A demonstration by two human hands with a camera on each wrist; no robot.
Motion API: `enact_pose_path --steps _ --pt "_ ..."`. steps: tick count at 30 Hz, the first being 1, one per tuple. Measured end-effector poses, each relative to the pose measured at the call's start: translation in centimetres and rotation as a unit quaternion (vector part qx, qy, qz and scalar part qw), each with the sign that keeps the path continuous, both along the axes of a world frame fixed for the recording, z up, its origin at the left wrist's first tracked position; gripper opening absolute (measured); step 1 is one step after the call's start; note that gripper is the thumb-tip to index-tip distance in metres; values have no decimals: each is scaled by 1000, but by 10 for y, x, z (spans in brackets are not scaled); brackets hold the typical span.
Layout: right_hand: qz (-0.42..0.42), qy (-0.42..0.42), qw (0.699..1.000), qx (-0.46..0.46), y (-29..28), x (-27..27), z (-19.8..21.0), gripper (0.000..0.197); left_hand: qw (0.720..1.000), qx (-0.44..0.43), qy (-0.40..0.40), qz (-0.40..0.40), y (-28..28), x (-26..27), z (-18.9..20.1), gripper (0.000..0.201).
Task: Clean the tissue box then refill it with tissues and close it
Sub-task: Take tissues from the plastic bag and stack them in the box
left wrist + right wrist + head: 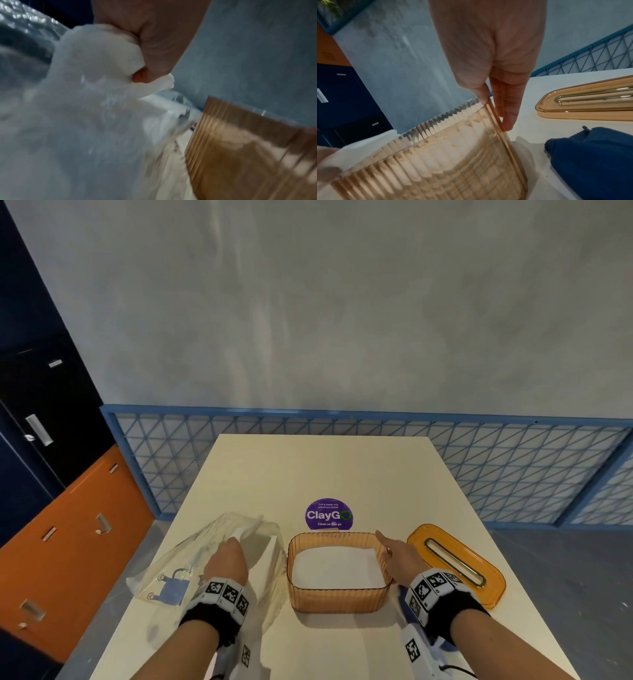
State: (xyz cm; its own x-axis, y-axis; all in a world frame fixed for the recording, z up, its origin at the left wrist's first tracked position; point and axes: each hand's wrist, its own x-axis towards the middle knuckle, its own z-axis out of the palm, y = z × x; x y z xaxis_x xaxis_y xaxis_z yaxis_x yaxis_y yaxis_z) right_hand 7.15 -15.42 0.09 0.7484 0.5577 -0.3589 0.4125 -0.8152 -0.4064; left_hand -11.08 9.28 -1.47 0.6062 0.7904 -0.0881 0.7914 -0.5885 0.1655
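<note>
The orange ribbed tissue box [339, 599] stands open at the table's near centre with a flat stack of white tissues [337, 568] inside. Its slotted lid [455, 565] lies to the right. My left hand [226, 556] is inside a clear plastic bag [185, 553] left of the box. In the left wrist view this left hand [145, 65] grips a wad of white tissues [102, 54]. My right hand [394, 556] lies against the box's right wall. Its fingers [508, 115] run straight down the outside, and the thumb touches the rim of the box [436, 162].
A purple round sticker [329, 515] is on the white table [325, 467] behind the box. A dark blue cloth [594, 159] lies near my right wrist, close to the lid [590, 108]. Blue mesh railing [496, 470] runs behind the table. Orange and dark lockers [68, 525] stand at the left.
</note>
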Motion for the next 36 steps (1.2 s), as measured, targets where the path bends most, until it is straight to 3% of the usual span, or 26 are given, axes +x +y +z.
enact_pose_path --steps 4,6,7,9,11,13,14,16,18,21,24,26,29,31,33,36 --pt "3 -5 1000 29 7 0 22 49 990 16 -142 14 -5 -11 42 22" --pt "-15 -28 993 113 18 -7 45 46 974 57 -220 -11 -16 -18 61 16" --pt "-27 -2 986 166 25 -12 58 45 964 75 -253 -31 -23 -21 68 16" --pt "-60 150 951 265 43 -27 85 49 945 97 -299 -91 -37 -22 78 26" --pt "-85 333 881 324 57 -40 106 56 923 113 -328 -166 -51 -19 80 40" --pt "-74 425 834 344 64 -45 117 59 899 131 -348 -232 -63 -15 75 45" --pt "-63 432 829 350 66 -46 119 55 888 144 -353 -258 -67 -13 71 45" --pt "-37 404 843 354 64 -47 119 44 879 138 -341 -304 -72 -11 61 54" --pt "-11 364 858 364 57 -42 115 40 886 101 -307 -331 -73 -15 52 69" --pt "13 295 880 373 44 -40 116 36 889 -53 -369 -266 -80 -25 51 65" --pt "31 248 892 377 35 -38 119 28 826 -250 -494 -106 -80 -20 52 67" --pt "44 233 894 381 31 -38 122 27 769 -393 -504 -14 -75 -11 59 69" --pt "47 215 896 385 28 -40 123 25 673 -547 -496 21 -69 2 67 65" --pt "40 202 897 391 26 -42 122 20 644 -573 -507 11 -70 8 73 52" --pt "27 190 894 404 23 -43 119 16 653 -561 -509 5 -71 11 78 34" --pt "-1 183 882 435 17 -41 108 16 721 -480 -499 10 -72 13 82 18"
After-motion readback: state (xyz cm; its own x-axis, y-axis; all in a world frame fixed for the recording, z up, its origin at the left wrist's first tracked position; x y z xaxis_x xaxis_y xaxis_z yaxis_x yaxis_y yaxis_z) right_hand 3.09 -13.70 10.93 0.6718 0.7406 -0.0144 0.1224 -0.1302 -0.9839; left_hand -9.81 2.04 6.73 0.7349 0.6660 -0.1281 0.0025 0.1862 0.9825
